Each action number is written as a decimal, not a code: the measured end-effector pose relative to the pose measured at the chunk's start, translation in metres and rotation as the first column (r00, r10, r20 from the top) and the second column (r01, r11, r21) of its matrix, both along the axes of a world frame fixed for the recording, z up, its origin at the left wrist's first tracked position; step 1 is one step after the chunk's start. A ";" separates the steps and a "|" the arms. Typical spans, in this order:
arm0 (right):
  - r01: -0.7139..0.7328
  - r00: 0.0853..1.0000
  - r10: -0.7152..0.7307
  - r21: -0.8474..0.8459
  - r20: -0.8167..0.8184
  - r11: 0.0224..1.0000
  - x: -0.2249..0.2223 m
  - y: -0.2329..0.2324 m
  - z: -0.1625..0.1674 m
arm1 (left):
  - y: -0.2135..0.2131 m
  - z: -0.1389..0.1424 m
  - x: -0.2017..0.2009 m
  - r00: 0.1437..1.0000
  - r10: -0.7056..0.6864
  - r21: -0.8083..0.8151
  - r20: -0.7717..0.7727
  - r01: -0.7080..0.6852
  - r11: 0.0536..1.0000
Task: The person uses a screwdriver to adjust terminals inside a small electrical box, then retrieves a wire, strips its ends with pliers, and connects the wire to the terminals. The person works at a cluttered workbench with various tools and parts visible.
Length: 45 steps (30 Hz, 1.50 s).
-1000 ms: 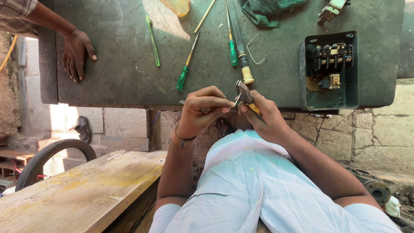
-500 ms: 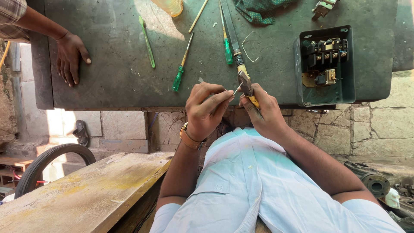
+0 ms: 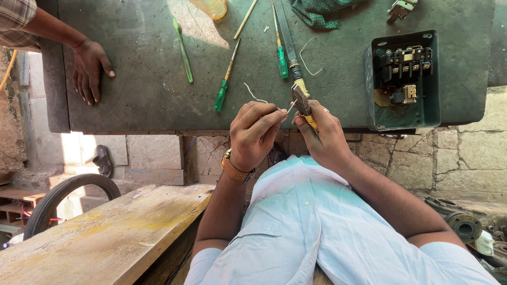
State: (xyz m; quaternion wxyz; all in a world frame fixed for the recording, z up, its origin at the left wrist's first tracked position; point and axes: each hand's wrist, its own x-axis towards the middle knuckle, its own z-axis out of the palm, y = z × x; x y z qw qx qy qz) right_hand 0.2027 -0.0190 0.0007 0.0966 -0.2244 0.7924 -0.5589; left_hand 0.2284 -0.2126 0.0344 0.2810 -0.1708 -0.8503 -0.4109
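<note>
Shirt: I see my light blue shirt closest to the camera, low in the view.
Watch: A brown watch sits on my left wrist.
Left hand: My left hand is closed, with the fingertips pinched on a thin white wire. The wire curls up and away over the surface.
Right hand: My right hand is wrapped tight around the yellow handles of the pliers.
Pliers: The metal tip points up, right at the end of the wire by my left fingers. I cannot tell if the tip bites the wire.
Surface: The dark green surface starts just past my hands.
Screwdrivers: A green-handled screwdriver lies near my left hand. Another green one lies farther up, and a light green tool lies off to the left.
Loose wire: A second bent white wire lies above the pliers.
Box: A green switch box with the inside parts showing stands to the right.
Other person: Someone else's hand rests flat on the far left edge of the surface.
Cloth: A green cloth lies at the far edge.
</note>
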 end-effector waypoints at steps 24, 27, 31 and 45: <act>-0.032 0.996 0.044 0.145 -0.082 0.989 -0.053 -0.011 0.000 | -0.010 -0.013 -0.033 0.965 -0.126 0.413 0.232 0.020 0.910; -0.047 0.991 0.059 0.103 -0.119 0.994 -0.067 -0.011 0.003 | -0.011 -0.017 -0.044 0.914 -0.290 0.690 0.284 0.015 0.724; -0.010 0.968 0.021 0.047 -0.252 0.999 -0.070 -0.017 0.004 | -0.007 -0.023 -0.049 0.838 -0.444 0.885 0.316 -0.091 0.457; 0.052 0.996 -0.049 0.057 -0.069 0.997 -0.059 -0.023 -0.010 | 0.008 -0.009 -0.030 0.992 0.121 -0.037 0.032 -0.120 0.992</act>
